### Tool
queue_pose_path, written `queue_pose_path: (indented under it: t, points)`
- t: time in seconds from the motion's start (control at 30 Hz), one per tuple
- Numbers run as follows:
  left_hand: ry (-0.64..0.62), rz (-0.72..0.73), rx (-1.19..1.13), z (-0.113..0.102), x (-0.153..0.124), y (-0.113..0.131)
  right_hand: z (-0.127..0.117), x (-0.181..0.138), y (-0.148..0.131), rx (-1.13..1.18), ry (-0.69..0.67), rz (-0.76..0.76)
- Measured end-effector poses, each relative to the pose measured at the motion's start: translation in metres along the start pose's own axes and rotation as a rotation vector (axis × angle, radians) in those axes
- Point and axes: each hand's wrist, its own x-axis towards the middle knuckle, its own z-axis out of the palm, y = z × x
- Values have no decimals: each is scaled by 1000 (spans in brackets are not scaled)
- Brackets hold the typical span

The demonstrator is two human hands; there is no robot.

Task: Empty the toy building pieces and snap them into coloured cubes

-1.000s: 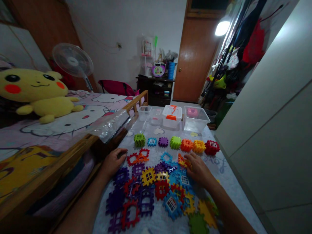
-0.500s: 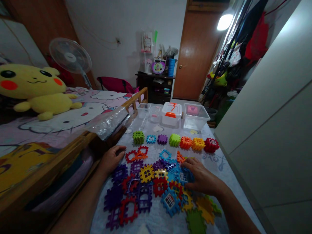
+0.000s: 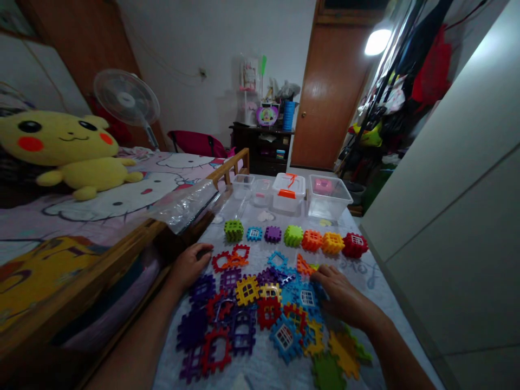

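Note:
On the left side of the table, my left hand [image 3: 192, 264] rests with its fingers loosely extended and nothing in them, beside the red and orange building tiles [image 3: 231, 260]. My right hand [image 3: 343, 297] is over the right edge of the loose pile, its fingers bent down and drawn together; what they hold, if anything, is hidden. A yellow-green bit [image 3: 314, 267] shows by its fingertips, next to an orange triangular tile [image 3: 303, 265]. Close to that hand lie light-blue window tiles [image 3: 307, 298]. Purple tiles [image 3: 242, 329] and a yellow window tile [image 3: 247, 291] lie between the hands.
Behind the pile stands a row of colour-sorted tile stacks, from a green stack [image 3: 234, 231] to a red stack [image 3: 355, 245]. Clear plastic boxes [image 3: 330, 203] and a lidded box [image 3: 289, 200] stand farther back. A wooden bed rail [image 3: 134, 246] borders the left.
My right hand has shifted slightly right and its fingers have drawn in, uncovering a yellow-green bit beside them. My left hand stays in place. The whole view has shifted slightly.

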Motion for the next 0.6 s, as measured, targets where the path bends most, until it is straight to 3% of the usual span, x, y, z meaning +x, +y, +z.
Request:
queue_pose_path:
  t: [0.27,0.4,0.5,0.6]
  points:
    - [0,21,-18,2,1,-4,6,2,18,140,87,69]
    - [-9,18,-12,2,1,-4,0,4,22,173,198,91]
    - [-11,16,-13,3,1,-5,-4,3,15,159,261,45]
    - [1,19,-14,3,1,-5,-4,0,4,195,170,-66]
